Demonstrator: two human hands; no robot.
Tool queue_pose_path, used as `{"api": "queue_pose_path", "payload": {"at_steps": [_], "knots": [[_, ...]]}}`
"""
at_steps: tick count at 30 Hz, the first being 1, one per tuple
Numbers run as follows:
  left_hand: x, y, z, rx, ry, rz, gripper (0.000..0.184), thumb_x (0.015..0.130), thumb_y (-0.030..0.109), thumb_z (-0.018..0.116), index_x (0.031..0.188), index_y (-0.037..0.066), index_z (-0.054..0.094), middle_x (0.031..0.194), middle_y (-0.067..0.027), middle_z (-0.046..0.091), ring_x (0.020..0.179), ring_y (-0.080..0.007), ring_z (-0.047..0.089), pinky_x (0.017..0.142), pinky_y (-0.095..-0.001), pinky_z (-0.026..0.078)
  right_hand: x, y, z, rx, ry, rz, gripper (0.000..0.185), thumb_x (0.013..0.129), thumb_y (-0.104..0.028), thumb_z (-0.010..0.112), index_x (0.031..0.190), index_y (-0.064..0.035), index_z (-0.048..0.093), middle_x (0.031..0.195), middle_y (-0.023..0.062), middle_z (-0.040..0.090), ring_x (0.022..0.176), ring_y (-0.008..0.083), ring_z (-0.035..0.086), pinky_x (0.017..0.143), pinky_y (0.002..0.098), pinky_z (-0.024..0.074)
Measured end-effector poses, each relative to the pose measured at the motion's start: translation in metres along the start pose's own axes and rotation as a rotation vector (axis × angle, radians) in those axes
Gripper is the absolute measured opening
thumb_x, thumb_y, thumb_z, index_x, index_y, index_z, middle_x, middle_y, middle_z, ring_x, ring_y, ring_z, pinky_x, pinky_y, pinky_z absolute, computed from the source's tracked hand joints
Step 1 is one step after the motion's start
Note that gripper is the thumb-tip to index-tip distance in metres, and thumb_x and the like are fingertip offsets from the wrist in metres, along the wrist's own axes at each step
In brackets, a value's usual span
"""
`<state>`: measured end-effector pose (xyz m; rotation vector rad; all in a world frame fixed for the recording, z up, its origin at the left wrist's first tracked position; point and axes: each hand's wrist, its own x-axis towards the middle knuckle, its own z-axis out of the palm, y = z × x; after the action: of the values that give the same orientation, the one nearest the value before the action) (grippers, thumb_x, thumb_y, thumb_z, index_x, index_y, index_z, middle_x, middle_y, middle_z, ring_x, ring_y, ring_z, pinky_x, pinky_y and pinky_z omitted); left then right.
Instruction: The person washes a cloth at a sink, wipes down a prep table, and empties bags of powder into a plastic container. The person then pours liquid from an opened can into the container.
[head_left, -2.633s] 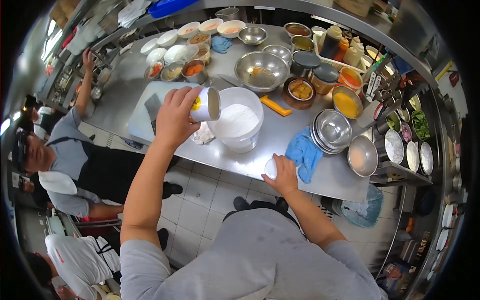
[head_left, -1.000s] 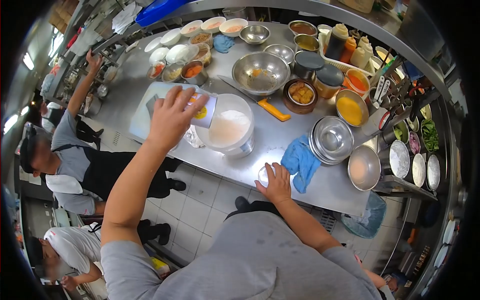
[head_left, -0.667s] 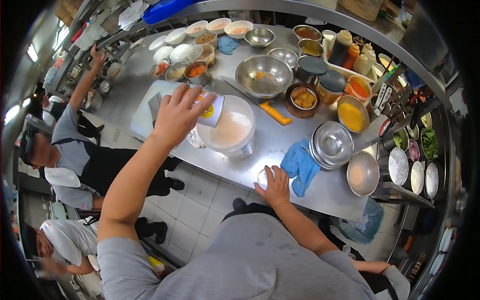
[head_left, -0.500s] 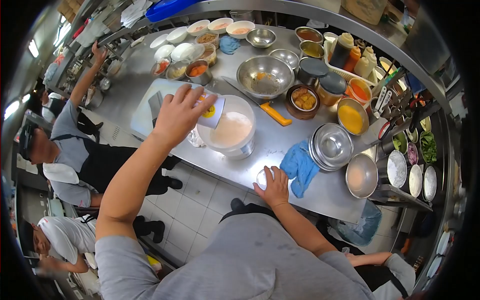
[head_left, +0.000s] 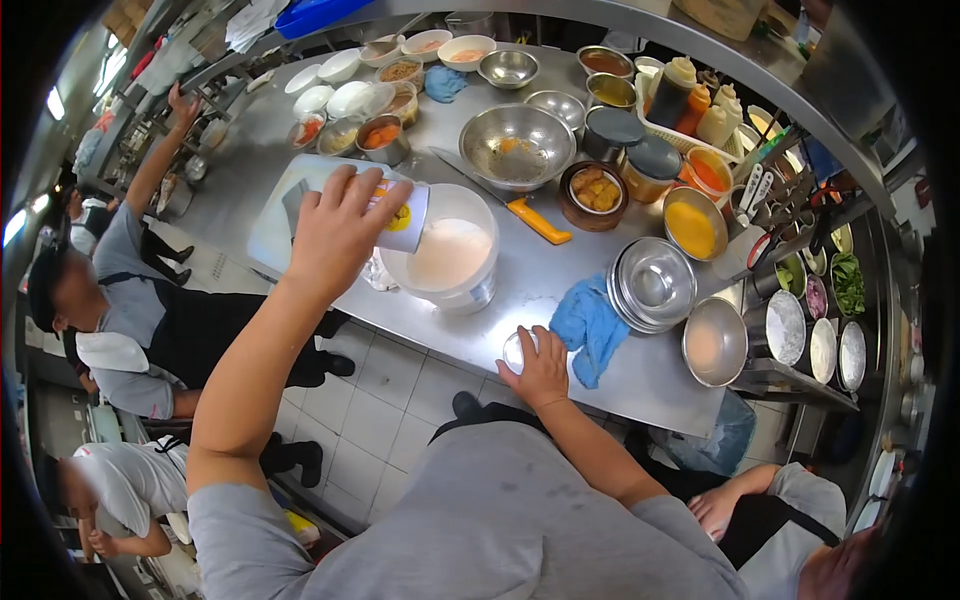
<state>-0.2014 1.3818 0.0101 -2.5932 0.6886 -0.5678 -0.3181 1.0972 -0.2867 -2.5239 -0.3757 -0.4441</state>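
Observation:
My left hand (head_left: 342, 225) grips a white can (head_left: 405, 220) with a yellow mark on its label. The can is tipped over the left side of a white plastic tub (head_left: 485, 225), which holds a pale, cream-coloured mixture (head_left: 452, 258). Whether anything is falling from the can I cannot tell. By the near table edge, my right hand (head_left: 540, 372) has its fingers around a small round whitish lid (head_left: 514, 352) resting on the steel surface. A blue cloth (head_left: 590, 325) lies just right of that hand.
Behind the tub are a yellow-handled knife (head_left: 540, 220) and a large steel bowl (head_left: 480, 160). A white cutting board (head_left: 275, 235) lies left. Stacked steel bowls (head_left: 655, 285) stand right, near squeeze bottles (head_left: 672, 92). Co-workers stand at left (head_left: 180, 335) and lower right (head_left: 790, 515).
The view has shifted slightly. White powder showing in the tub before now looks more spread into the mixture. The co-worker at lower right has come further into view. Both hands keep their holds.

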Motion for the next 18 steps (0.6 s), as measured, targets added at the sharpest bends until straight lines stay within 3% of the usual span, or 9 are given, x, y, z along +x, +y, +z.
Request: {"api": "queue_pose_path", "payload": {"at_steps": [12, 15, 18], "knots": [[-0.001, 0.001, -0.004, -0.011, -0.069, -0.058, 0.082, 0.072, 0.008, 0.081, 0.146, 0.030, 0.052, 0.138, -0.0019, 0.057, 0.130, -0.0292, 0.052, 0.093, -0.0450, 0.048, -0.002, 0.000, 0.000, 0.014, 0.004, 0.007, 0.068, 0.076, -0.042, 0.082, 0.132, -0.0071, 0.064, 0.129, 0.0140, 0.055, 0.121, 0.0358, 0.050, 0.105, 0.0514, 0.0416], [-0.004, -0.002, -0.011, -0.035, -0.037, -0.144, 0.075, 0.076, 0.008, 0.078, 0.144, 0.027, 0.054, 0.135, -0.0040, 0.058, 0.126, -0.0291, 0.054, 0.088, -0.0456, 0.051, -0.003, 0.001, 0.000, 0.014, 0.005, 0.013, 0.068, 0.076, -0.042, 0.082, 0.132, -0.0072, 0.065, 0.129, 0.0140, 0.055, 0.121, 0.0356, 0.050, 0.105, 0.0511, 0.0413], [-0.010, -0.004, -0.012, -0.194, 0.061, -0.258, 0.085, 0.068, 0.006, 0.083, 0.145, 0.027, 0.054, 0.135, -0.0034, 0.058, 0.128, -0.0298, 0.053, 0.090, -0.0468, 0.052, -0.003, 0.000, -0.001, 0.018, 0.004, 0.015, 0.067, 0.076, -0.042, 0.082, 0.131, -0.0071, 0.065, 0.129, 0.0140, 0.055, 0.120, 0.0356, 0.050, 0.105, 0.0510, 0.0410]]}}
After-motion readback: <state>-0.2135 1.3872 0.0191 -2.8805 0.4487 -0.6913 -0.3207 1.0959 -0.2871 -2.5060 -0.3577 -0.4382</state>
